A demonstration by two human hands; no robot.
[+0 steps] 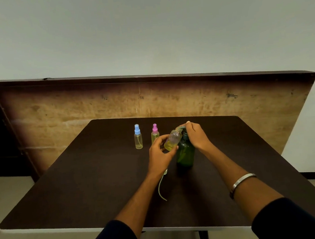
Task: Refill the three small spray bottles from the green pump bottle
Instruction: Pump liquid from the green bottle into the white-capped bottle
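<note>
Nearest us, a spray cap with its dip tube (161,187) lies on the dark table (82,181), partly hidden behind our left wrist; we judge it was unscrewed from the bottle now being filled and set aside within reach. Our left hand (160,153) grasps the uncapped small spray bottle (172,140), tilting it so its open neck meets the spout of the green pump bottle (185,151), which stands upright just to the right. Our right hand (196,134) curls over the pump head, apparently to press liquid through. Yellowish liquid sits in the tilted bottle; how full it is we cannot say. The spout and the neck are largely covered by fingers, so whether they touch is unclear. Farther back stand the pink-capped spray bottle (155,132), partly behind our left hand, and the blue-capped spray bottle (138,137), both capped and upright.
</note>
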